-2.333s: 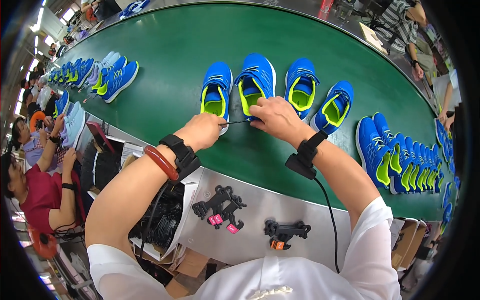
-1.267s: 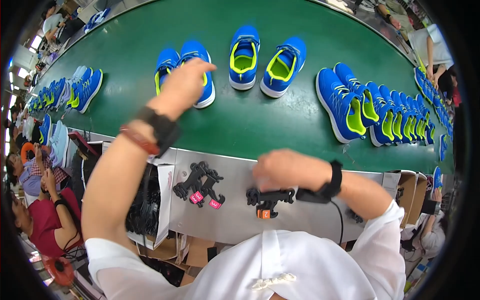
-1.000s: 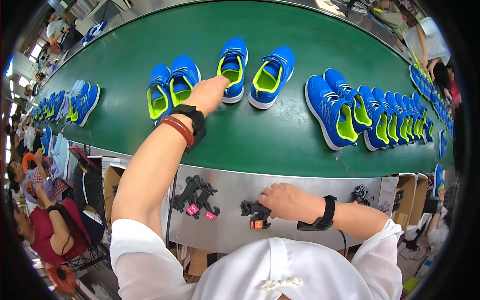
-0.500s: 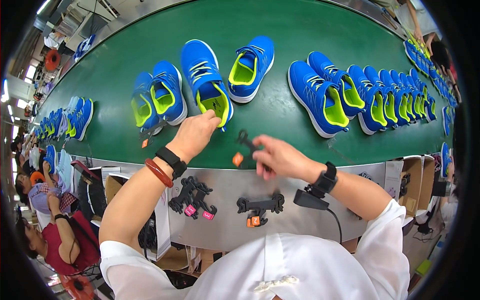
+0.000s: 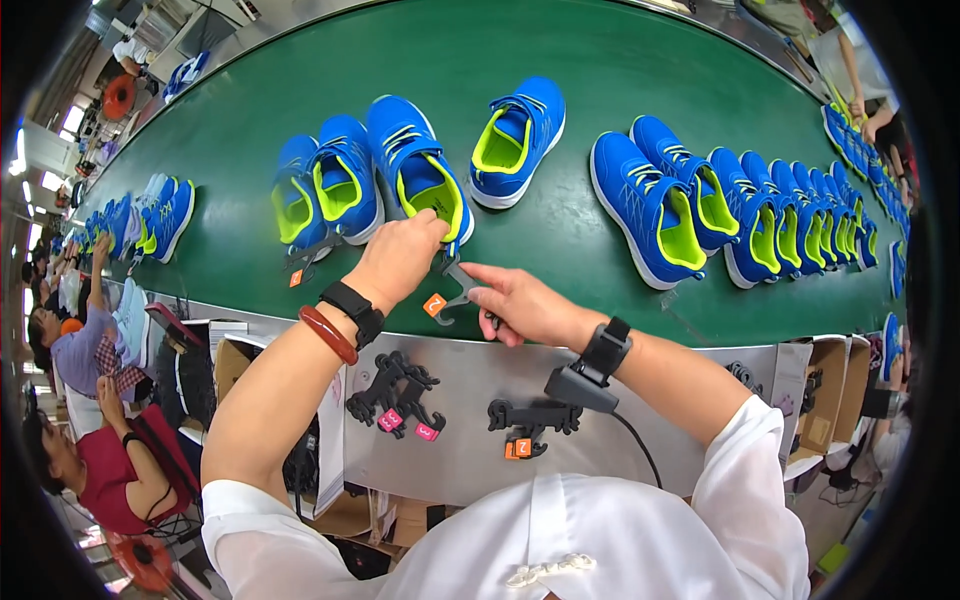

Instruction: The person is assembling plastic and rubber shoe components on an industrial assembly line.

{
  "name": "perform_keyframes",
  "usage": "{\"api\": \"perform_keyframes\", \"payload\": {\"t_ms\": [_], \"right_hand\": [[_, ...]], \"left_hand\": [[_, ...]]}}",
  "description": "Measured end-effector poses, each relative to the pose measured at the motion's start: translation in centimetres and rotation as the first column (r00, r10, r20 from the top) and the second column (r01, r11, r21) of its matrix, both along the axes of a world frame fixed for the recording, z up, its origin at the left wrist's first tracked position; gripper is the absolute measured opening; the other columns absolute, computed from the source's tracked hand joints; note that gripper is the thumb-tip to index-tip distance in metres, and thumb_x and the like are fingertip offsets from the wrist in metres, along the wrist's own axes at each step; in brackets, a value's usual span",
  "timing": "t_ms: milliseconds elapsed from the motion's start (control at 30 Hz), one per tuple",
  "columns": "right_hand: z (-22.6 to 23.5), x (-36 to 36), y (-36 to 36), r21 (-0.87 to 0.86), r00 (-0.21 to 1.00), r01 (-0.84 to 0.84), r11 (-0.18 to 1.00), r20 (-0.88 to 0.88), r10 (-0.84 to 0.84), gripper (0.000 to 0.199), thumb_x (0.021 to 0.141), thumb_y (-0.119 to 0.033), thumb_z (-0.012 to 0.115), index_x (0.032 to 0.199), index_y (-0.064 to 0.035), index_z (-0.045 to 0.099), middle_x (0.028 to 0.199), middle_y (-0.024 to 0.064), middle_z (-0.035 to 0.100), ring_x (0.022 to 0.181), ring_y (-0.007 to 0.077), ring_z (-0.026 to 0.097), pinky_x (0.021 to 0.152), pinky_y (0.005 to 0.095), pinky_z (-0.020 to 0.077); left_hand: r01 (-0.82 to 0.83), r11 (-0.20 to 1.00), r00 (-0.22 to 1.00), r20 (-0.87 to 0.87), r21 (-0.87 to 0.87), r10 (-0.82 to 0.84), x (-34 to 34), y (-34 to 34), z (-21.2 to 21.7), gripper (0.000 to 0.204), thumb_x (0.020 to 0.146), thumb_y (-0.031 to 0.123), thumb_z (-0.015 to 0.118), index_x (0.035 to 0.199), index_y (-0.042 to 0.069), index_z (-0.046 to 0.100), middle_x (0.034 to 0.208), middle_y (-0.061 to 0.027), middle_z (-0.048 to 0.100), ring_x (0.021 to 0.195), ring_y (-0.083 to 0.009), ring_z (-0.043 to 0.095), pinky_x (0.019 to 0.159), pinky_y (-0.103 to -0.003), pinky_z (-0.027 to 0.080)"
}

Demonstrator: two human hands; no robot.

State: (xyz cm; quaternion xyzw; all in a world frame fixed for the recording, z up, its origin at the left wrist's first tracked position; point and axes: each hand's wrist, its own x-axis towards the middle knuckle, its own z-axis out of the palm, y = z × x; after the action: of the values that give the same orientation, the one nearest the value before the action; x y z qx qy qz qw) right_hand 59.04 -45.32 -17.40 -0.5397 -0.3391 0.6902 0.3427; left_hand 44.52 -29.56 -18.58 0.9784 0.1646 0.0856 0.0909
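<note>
My left hand [image 5: 403,256] is closed on the heel of a blue sneaker [image 5: 405,140] with a lime-green lining. In my right hand [image 5: 520,305] is a black plastic shoe hanger [image 5: 459,284] with an orange tag, held against that sneaker's heel. Just right of it lies a matching sneaker [image 5: 545,110], toe pointing away. To the left, two more blue sneakers [image 5: 345,150] stand side by side, with a dark hanger [image 5: 312,252] and orange tag at their heels. My left fingertips partly hide the heel edge.
A long row of blue sneakers [image 5: 755,200] runs along the right of the green conveyor belt [image 5: 560,285]. On the metal ledge [image 5: 460,470] lie black hangers [image 5: 535,416] with orange tags and others [image 5: 392,395] with pink tags. Co-workers sit at the left; cardboard boxes [image 5: 828,390] stand right.
My right hand has moved left, bringing the hanger to the heel of the sneaker in my left hand. The shoes have shifted slightly right in view.
</note>
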Motion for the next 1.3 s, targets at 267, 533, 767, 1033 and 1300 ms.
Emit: {"api": "perform_keyframes", "payload": {"t_ms": [267, 533, 767, 1033, 1300], "right_hand": [[0.3, 3.4, 3.4, 0.239, 0.963, -0.003, 0.971, 0.262, -0.062, 0.029, 0.095, -0.022, 0.046, 0.117, -0.0042, 0.053, 0.07, 0.0053, 0.06, 0.058, 0.0145, 0.056, 0.055, 0.0277, 0.0457], [-2.9, 7.9, 8.1, 0.508, 0.402, -0.39, 0.768, 0.844, -0.355, 0.037, 0.083, -0.025, 0.065, 0.113, -0.0047, 0.054, 0.103, 0.0172, 0.059, 0.088, 0.0339, 0.06, 0.077, 0.042, 0.0482], [-0.2, 7.9, 6.0, 0.415, 0.175, -0.565, 0.713, 0.905, -0.388, 0.032, 0.075, -0.035, 0.07, 0.087, -0.0083, 0.057, 0.083, 0.01, 0.059, 0.078, 0.0307, 0.061, 0.067, 0.0419, 0.0466], [1.0, 6.6, 6.5, 0.341, 0.101, -0.669, 0.661, 0.922, -0.373, 0.029, 0.072, -0.034, 0.073, 0.084, -0.0105, 0.06, 0.079, 0.0072, 0.06, 0.073, 0.0285, 0.061, 0.065, 0.0404, 0.0469], [0.2, 6.9, 6.2, 0.432, 0.318, -0.446, 0.784, 0.895, -0.312, 0.033, 0.073, -0.025, 0.073, 0.095, -0.0063, 0.058, 0.089, 0.0082, 0.058, 0.081, 0.034, 0.059, 0.071, 0.0443, 0.0465]], "left_hand": [[0.101, 0.994, 0.991, -0.09, 0.036, -0.098, -0.3, -1.0, 2.2, 0.045, 0.079, 0.007, 0.057, 0.121, 0.017, 0.05, 0.118, -0.0191, 0.052, 0.072, -0.032, 0.065, 0.058, -0.041, 0.053], [-0.164, 0.971, 0.984, -0.09, -0.171, 0.151, -0.7, -1.0, 1.3, 0.041, 0.083, 0.008, 0.051, 0.123, 0.017, 0.055, 0.087, -0.017, 0.061, 0.073, -0.0369, 0.063, 0.066, -0.045, 0.05], [-0.36, 0.885, 0.904, -0.345, -0.296, 0.253, 0.3, -0.4, 3.2, 0.029, 0.086, 0.013, 0.052, 0.112, 0.014, 0.065, 0.091, -0.0187, 0.066, 0.084, -0.0358, 0.063, 0.075, -0.044, 0.05], [-0.329, 0.908, 0.917, -0.318, -0.259, 0.242, 0.4, -0.2, 3.1, 0.027, 0.084, 0.011, 0.052, 0.107, 0.012, 0.066, 0.087, -0.018, 0.066, 0.082, -0.035, 0.064, 0.074, -0.044, 0.05], [-0.108, 0.774, 0.986, 0.03, -0.624, 0.162, -0.8, -0.3, 1.7, 0.03, 0.087, -0.003, 0.046, 0.11, 0.009, 0.061, 0.104, -0.0134, 0.058, 0.088, -0.0326, 0.059, 0.079, -0.037, 0.049]]}}
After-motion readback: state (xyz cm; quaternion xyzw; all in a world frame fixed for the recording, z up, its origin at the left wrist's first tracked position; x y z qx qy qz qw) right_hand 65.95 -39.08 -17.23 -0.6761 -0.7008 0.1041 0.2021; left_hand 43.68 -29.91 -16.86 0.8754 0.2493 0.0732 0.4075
